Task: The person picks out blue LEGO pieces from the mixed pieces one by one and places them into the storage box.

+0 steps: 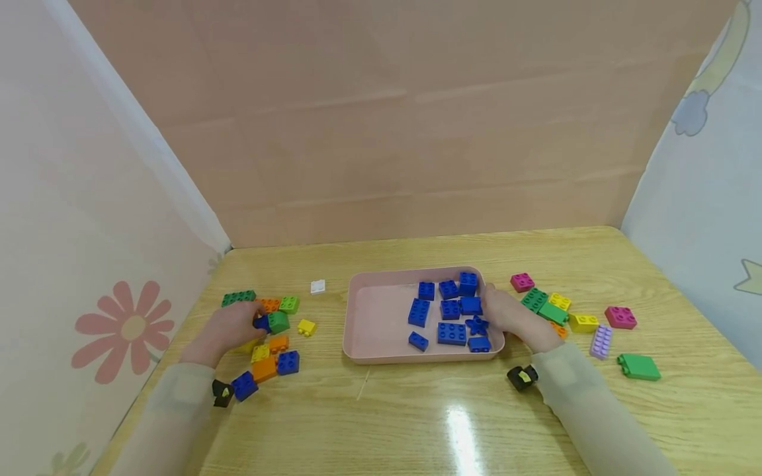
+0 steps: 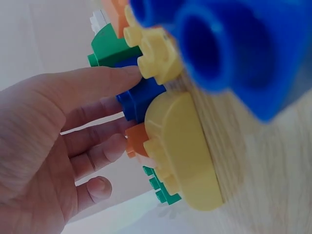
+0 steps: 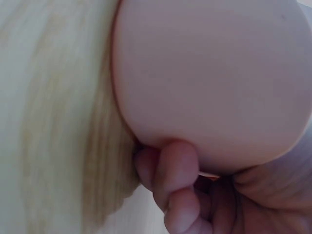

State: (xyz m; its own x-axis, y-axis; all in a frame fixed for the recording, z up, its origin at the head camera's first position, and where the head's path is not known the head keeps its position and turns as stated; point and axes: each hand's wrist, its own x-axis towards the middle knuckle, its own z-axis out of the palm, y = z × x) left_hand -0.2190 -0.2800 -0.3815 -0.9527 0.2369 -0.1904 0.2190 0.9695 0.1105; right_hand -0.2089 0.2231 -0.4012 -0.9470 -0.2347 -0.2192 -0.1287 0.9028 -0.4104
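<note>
At the left, my left hand (image 1: 233, 325) pinches a blue toy building brick (image 2: 141, 100) between thumb and fingers, amid a cluster of bricks. Beside it are a green brick (image 1: 278, 322), a yellow curved brick (image 2: 187, 151) and an orange brick (image 1: 264, 369). My right hand (image 1: 516, 316) grips the right end of a pink tray (image 1: 378, 311). In the right wrist view, curled fingers (image 3: 178, 168) press against the tray's outer wall; the thumb is hidden there. Several blue bricks (image 1: 451, 333) and a blue flower-shaped piece (image 1: 477, 325) lie in the tray's right half.
Two more blue bricks, one nearer (image 1: 244, 385) and one farther right (image 1: 288, 362), lie beside the left wrist. A small white piece (image 1: 318, 286) lies behind. Right of the tray are several bricks, including pink (image 1: 621, 317), purple (image 1: 601, 342) and green (image 1: 639, 367).
</note>
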